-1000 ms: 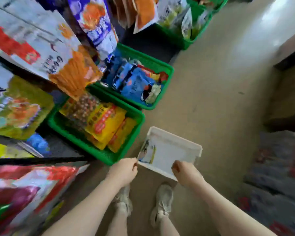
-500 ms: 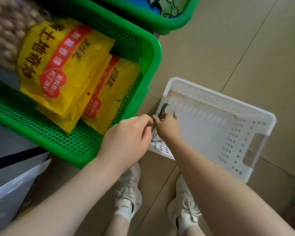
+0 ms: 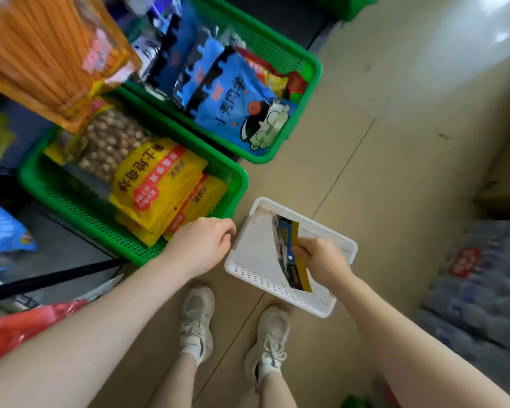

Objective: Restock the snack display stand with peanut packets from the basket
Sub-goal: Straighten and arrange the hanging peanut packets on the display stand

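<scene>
A white perforated basket (image 3: pixel 256 273) sits on the floor in front of my feet. My right hand (image 3: pixel 321 260) grips a flat blue and yellow packet (image 3: pixel 287 254) and holds it on edge above the basket. My left hand (image 3: pixel 202 245) hovers between the basket's left rim and the near green crate (image 3: pixel 136 248), fingers curled with nothing in them. That crate holds yellow peanut packets (image 3: pixel 156 184) and a clear bag of peanuts (image 3: pixel 109 142).
A second green crate (image 3: pixel 309 83) with blue snack bags stands behind. Orange and blue hanging packets fill the stand at upper left. A red bag (image 3: pixel 27 325) lies at lower left. Wrapped bottle packs (image 3: pixel 477 290) stand at right. Tan tiled floor lies beyond.
My right hand has taken the packet from the basket's left corner and lifted it up on edge. My left hand has drawn away from the packet toward the green crate. The head has risen.
</scene>
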`<state>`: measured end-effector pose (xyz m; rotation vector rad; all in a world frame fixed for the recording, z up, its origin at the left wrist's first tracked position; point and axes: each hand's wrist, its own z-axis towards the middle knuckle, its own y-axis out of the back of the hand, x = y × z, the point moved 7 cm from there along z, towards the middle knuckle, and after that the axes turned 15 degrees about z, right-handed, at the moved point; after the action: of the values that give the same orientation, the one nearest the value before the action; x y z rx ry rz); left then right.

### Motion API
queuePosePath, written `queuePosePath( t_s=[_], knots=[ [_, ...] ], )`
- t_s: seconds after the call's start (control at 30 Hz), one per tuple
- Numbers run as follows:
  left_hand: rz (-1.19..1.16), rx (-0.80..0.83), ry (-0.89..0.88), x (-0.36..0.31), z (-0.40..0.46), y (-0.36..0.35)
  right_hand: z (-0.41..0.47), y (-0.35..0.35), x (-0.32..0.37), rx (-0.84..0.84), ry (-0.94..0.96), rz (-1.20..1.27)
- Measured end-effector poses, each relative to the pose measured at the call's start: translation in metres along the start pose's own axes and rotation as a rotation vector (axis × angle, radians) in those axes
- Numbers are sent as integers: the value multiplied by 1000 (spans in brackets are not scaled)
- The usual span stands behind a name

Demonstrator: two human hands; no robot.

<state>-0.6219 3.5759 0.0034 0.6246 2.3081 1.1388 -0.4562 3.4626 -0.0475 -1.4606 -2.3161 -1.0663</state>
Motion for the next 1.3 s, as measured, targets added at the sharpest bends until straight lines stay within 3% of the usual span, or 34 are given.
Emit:
queuePosePath(
  t_s=[0.07,0.17,0.37,0.53,0.6,0.7,0.77,0.87,0.97,1.3],
  knots=[
    [6,-12,-6,-9,-30,44,-50,50,50,-89,245,-369],
    [18,-59,10,-21,-78,113,-118,114,112,-216,468,-577],
    [84,-264,159,-25,-189,249,-248,222,261,-410,864,-112],
    [61,-523,301,-29,-321,316,-355,229,364,-441,1242,-40],
    [106,-612,349,-25,-378,329,-396,217,403,-358,1343,31],
    [142,-899,451,-16,-476,348,-452,182,458,-207,1462,135],
    [142,-1082,566,-8,-543,354,-491,150,495,-124,1552,139],
    [101,-1234,647,9,-628,349,-547,95,544,-56,1693,95],
    [111,-1284,728,35,-706,332,-593,33,586,-48,1803,63],
    [382,-1222,1007,144,-912,272,-716,-161,703,-142,2085,-78]
  ],
)
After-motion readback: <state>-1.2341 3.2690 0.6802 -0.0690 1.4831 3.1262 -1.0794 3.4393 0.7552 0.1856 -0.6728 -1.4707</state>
